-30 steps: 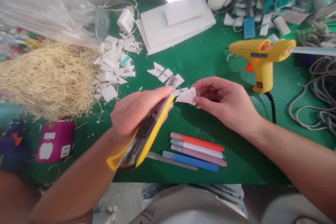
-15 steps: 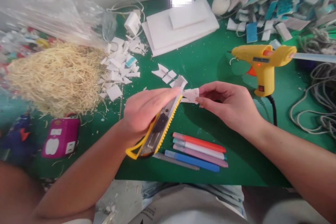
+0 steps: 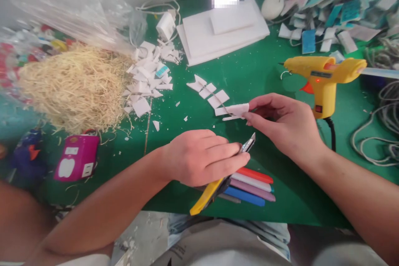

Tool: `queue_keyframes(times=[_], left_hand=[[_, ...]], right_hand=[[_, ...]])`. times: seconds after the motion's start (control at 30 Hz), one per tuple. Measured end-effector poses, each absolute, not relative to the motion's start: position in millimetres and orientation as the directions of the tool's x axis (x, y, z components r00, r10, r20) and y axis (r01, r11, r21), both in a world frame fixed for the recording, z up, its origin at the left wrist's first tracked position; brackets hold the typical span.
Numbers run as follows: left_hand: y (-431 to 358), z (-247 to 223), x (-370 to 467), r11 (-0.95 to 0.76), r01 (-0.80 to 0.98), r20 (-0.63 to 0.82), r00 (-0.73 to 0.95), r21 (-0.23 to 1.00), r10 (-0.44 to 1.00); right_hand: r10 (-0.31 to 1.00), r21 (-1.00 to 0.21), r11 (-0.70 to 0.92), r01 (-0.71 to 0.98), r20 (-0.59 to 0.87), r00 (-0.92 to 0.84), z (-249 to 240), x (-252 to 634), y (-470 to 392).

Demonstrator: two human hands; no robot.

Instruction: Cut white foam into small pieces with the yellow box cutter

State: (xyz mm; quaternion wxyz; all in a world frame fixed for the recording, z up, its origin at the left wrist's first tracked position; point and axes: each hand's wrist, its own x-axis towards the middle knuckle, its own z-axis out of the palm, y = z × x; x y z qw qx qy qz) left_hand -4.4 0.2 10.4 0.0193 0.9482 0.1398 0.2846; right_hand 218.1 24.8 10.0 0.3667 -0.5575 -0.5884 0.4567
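Note:
My left hand (image 3: 207,156) is closed around a yellow utility knife (image 3: 205,197), its blade tip pointing up and right, apart from the white piece. Between the thumb and fingers of my right hand (image 3: 277,120) is the end of a white foam board piece (image 3: 238,109), with a slit side strip. A thin wire or string runs from this piece across several small white squares (image 3: 218,99) lying up and left of it. Partly covered by the knife and my left hand, several markers (image 3: 255,176) lie side by side on the green table (image 3: 174,141).
A yellow hot glue gun (image 3: 324,79) with its red light lit stands at the right, by coiled grey cord (image 3: 386,120). White sheets (image 3: 199,45) lie at the back. White scraps (image 3: 143,83), straw shreds (image 3: 75,87) and a magenta box (image 3: 76,158) are at left.
My left hand has moved the knife down and right, off the white piece, and turned it. The small squares are now uncovered, while several markers are partly hidden. The view has shifted slightly.

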Motion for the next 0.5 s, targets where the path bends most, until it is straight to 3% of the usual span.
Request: queue_keyframes(times=[0.5], left_hand=[[0.4, -0.6, 0.6, -0.879, 0.239, 0.426, 0.802, 0.412, 0.418]], right_hand=[[0.994, -0.930, 0.029, 0.366, -0.013, -0.112, 9.6, 217.9, 25.4]])
